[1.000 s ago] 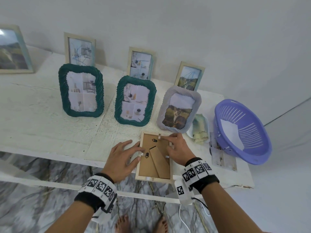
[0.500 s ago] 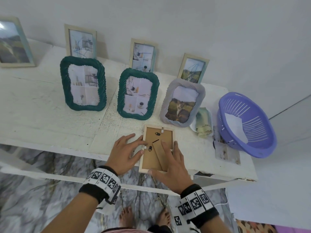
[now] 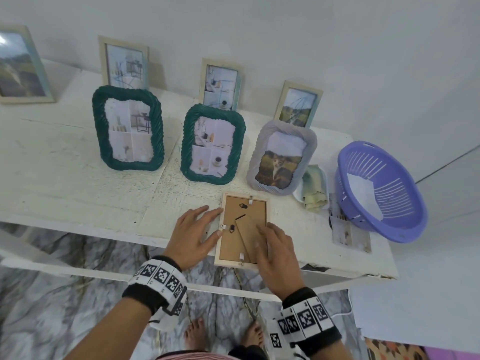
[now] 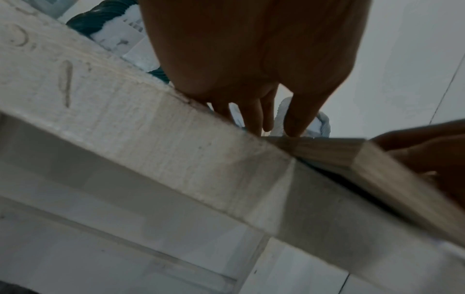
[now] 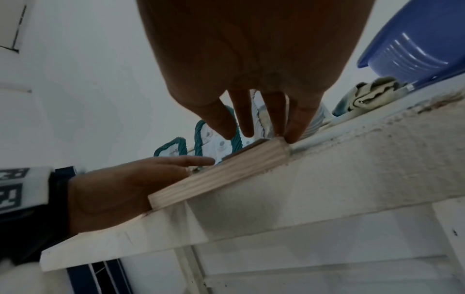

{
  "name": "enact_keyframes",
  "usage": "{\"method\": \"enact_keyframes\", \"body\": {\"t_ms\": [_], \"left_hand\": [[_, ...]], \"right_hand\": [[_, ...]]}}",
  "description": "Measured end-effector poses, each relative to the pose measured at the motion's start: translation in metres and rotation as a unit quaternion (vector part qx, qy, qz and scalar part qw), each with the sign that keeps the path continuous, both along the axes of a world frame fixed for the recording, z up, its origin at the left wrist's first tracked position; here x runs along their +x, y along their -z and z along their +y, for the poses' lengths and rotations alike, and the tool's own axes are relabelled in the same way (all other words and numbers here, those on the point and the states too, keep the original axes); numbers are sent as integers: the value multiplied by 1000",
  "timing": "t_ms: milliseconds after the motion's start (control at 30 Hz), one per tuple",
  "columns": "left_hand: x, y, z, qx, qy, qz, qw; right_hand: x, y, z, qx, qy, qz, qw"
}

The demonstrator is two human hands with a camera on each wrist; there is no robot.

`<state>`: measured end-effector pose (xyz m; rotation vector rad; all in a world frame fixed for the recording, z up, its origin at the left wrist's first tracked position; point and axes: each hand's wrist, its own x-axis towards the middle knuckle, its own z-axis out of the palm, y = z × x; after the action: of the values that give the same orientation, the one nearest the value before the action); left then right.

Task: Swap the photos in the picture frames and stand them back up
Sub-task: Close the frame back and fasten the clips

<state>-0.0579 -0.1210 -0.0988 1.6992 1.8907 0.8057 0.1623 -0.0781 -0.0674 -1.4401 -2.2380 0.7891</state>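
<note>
A small pale wooden frame lies face down at the table's front edge, its brown backing and folded stand showing. My left hand lies flat beside its left side, fingertips touching the frame edge. My right hand rests flat on the frame's right lower part, fingers straight over the stand. In the right wrist view the frame overhangs the table edge a little, under my fingers. In the left wrist view the frame's corner shows past my left fingers. Both hands are open.
Two green rope frames and a grey frame stand behind. Several pale frames lean on the wall. A purple basket holding paper, a folded cloth and loose photos lie right.
My right hand slid from the frame's upper right clip down to its lower right part and flattened. The left hand stayed beside the frame's left edge.
</note>
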Motion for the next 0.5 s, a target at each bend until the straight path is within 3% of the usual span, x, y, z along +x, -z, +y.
{"method": "enact_keyframes", "body": {"t_ms": [100,233,367,500], "left_hand": [[7,-12,-2,-9,0,-163,987],[20,-42,-4,30,-44,-357,933],[32,-69,4,69,-60,-442,892],[48,-87,12,45,16,-477,877]], "right_hand": [[-3,1,-4,-3,11,17,1000],[-4,-13,-1,-78,33,95,992],[1,-36,7,-173,24,126,977],[10,-57,16,-189,51,166,967]]}}
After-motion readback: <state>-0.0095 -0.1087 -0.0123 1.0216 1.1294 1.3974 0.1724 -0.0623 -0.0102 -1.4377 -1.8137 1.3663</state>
